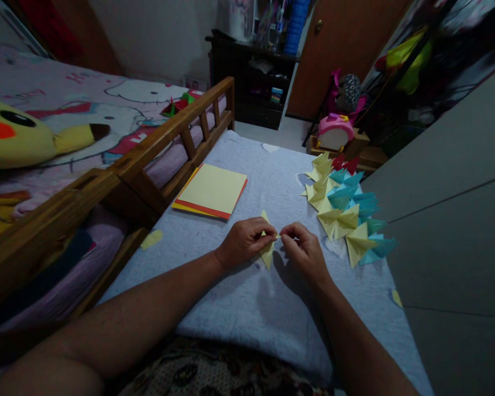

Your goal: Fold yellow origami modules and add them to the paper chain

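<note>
Between my two hands is a small folded piece of pale yellow origami paper [267, 257], with pointed tips showing above and below my left fingers. My left hand [247, 237] pinches it near its middle. The fingertips of my right hand [306, 250] are pinched at its right point, close to the left fingertips. The hands cover most of the folds. To the right stand rows of finished folded paper figures, pale yellow [339, 220] and light blue [346, 192], with red ones [345, 164] at the back.
A stack of square paper sheets [214, 187], yellow on top, lies at the left of the cloth-covered table [231, 308]. A wooden bed rail [173, 137] runs along the left side. A white panel [449, 231] borders the right. A plush toy [20, 135] lies on the bed.
</note>
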A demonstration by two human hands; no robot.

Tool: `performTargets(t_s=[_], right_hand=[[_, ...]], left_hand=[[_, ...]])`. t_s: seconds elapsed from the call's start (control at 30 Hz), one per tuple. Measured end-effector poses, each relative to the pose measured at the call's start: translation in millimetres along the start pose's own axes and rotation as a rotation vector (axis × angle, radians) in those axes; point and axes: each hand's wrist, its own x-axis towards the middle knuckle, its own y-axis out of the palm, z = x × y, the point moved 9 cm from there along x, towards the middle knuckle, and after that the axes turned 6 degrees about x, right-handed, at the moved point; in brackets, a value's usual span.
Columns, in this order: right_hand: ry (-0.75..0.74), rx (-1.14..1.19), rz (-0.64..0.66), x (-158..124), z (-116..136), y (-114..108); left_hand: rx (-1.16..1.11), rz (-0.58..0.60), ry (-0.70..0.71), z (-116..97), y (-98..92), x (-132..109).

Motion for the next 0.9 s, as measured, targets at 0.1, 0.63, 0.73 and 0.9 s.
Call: performTargets(t_s=[0.1, 0.63, 0.73, 0.9], right_hand=[[0.094, 0.091, 0.02, 0, -9, 5], [0.208, 0.273, 0.059, -3, -20, 16], [0.218, 0.312, 0.068, -4, -22, 17], [0.25, 0.366, 0.068, -6, -24, 19]], left_hand=[[0.027, 0.003, 0.047, -5, 0.7, -1], [0.144, -0.017, 0.175, -20, 0.4, -3], [0.175, -0.025, 0.185, -21, 0.5, -3], [0.202, -0.044, 0.202, -23, -0.4, -4]])
